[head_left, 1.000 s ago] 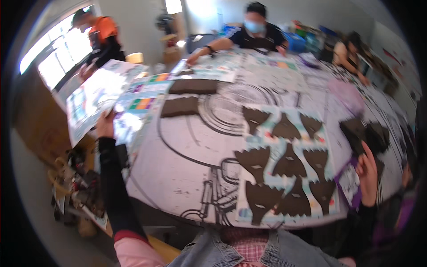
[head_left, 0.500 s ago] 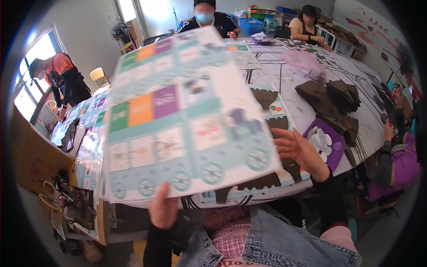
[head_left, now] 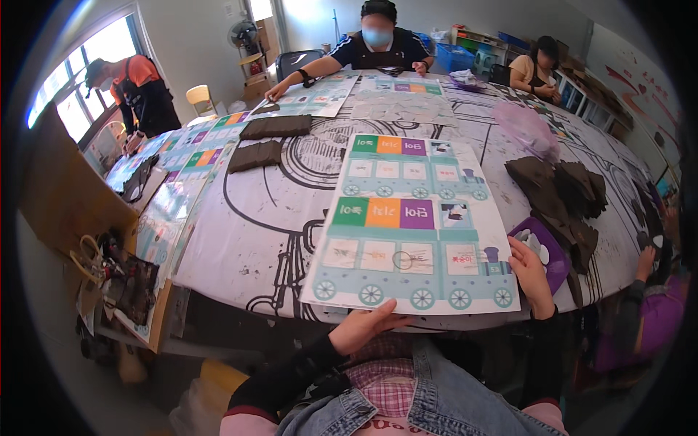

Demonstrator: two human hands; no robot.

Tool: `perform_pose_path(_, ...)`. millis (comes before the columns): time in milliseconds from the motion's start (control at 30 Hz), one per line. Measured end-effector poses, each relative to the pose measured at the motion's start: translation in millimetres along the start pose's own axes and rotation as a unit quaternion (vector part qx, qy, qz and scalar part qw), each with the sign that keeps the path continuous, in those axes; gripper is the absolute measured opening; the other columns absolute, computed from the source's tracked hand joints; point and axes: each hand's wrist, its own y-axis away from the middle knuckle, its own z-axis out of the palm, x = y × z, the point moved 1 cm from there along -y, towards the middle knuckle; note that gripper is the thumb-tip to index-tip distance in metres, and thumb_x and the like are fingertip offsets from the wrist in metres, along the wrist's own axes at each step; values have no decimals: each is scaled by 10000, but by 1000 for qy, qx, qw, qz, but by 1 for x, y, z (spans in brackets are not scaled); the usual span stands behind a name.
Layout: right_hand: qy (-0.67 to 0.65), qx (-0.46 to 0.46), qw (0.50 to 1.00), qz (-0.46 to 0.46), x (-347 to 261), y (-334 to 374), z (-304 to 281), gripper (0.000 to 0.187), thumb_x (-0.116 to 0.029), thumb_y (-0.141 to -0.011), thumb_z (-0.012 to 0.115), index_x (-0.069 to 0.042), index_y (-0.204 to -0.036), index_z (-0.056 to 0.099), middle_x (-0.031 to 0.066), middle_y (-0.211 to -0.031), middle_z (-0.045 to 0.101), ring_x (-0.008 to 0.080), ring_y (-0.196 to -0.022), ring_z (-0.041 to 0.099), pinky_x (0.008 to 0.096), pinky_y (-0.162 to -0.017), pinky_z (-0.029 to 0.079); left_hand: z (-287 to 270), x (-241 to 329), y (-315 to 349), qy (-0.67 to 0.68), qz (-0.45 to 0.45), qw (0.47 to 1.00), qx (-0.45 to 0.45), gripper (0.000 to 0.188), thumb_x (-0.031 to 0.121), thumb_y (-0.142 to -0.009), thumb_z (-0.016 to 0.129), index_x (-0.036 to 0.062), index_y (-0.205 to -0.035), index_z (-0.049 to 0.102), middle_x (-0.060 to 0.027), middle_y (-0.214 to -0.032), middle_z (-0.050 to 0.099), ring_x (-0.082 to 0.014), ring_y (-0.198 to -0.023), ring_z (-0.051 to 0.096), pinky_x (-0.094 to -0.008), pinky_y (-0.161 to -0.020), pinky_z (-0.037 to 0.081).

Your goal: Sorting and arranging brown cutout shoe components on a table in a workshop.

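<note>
A large printed sheet [head_left: 411, 247], with two train pictures and green, orange and purple blocks, lies over the table's near edge in front of me. My left hand [head_left: 368, 327] grips its near edge, thumb on top and the other fingers partly hidden below. At the right edge, my right hand [head_left: 531, 275] pinches the sheet near the corner. Right beside that hand stands a purple tray [head_left: 558, 263] holding white oval pieces [head_left: 536, 247]. Whatever lies under the sheet is hidden.
Dark brown cut pieces [head_left: 560, 192] are heaped at the right, near a pink plastic bag [head_left: 525, 129]. Two brown stacks [head_left: 276, 127] sit farther left. Across the table, a masked person [head_left: 378, 43] reaches toward a printed sheet [head_left: 313, 97]. A cardboard box [head_left: 80, 167] stands at left.
The printed sheet has come down from a raised tilt to lie low over the table, covering the brown pieces there. Both hands moved with it, and the view has turned left.
</note>
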Motion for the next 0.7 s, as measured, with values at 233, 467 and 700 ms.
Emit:
perform_pose_path(233,81,48,995,-23,25,-3,-12,470,47,-863,450,46,-1328,381,84,-1085,564,66,-857,555,190,-723,442,-1,61,43,-179,-214,931,-235,489,286,-994,364,9,-1391,300,-189,-1300,488,-253,-1156,523,-344,-975,419)
perform_pose_path(467,304,116,936,-133,17,1,7,431,-32,-854,503,55,-1269,426,169,-1096,565,255,-948,579,331,-826,449,-79,84,18,-638,171,736,149,557,198,-913,509,-19,-1378,291,-212,-1377,372,-336,-1302,325,-427,-1076,243)
perform_pose_path(700,437,154,875,-140,-6,14,28,391,-160,-886,525,67,-1201,479,233,-1077,546,372,-982,544,398,-851,432,-97,60,3,-695,185,674,170,671,236,-854,572,-55,-1370,255,-263,-1393,316,-392,-1334,244,-470,-1099,158)
